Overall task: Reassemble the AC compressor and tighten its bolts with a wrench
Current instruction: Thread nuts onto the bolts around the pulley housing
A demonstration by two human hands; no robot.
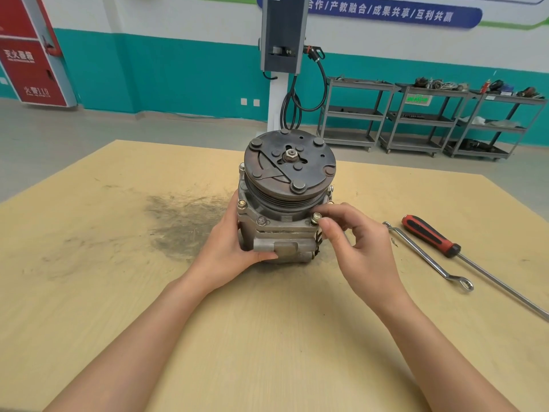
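Observation:
The AC compressor (285,203) stands upright on the wooden table (89,292), its rusty clutch plate facing up. My left hand (234,248) grips the lower left side of its grey housing. My right hand (356,242) pinches a brass-coloured bolt (315,217) sticking up from the front right of the flange, thumb and fingertips closed around its head. Two other bolts (261,220) sit in the flange at front and left. A thin metal wrench (430,257) lies on the table right of the compressor, untouched.
A red-and-black handled screwdriver (430,236) with a long shaft lies beyond the wrench at the right. A dark smudge (184,221) stains the table left of the compressor. Grey shelf carts (416,114) and a charging post (283,55) stand behind the table.

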